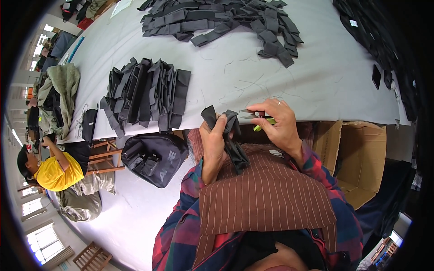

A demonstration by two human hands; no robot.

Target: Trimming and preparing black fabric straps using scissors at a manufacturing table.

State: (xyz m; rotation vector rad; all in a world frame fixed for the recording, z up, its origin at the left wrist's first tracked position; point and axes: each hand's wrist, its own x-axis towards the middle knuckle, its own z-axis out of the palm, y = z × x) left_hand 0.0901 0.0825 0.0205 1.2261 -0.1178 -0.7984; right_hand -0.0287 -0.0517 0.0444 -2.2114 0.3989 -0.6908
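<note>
My left hand (213, 144) is closed on a folded dark grey fabric strip (233, 128), just off the table's near edge. The strip's ends hang down in front of a brown striped apron. My right hand (281, 125) grips a pair of thread snips (247, 114) with yellow-green on the handle. Its blades point left, close beside the fabric, and I cannot tell if they touch it. Past my left hand, a stack of folded grey strips (151, 92) sits on the white table (226, 86). A larger loose pile of such strips (221, 20) lies farther back.
Loose thread ends are scattered over the tabletop. Dark fabric (368, 40) lies along the right side, near a black phone-like object (376, 77). Below the edge are a cardboard box (361, 158) at right and a black bag (165, 169) at left. A person in yellow (61, 171) is farther left.
</note>
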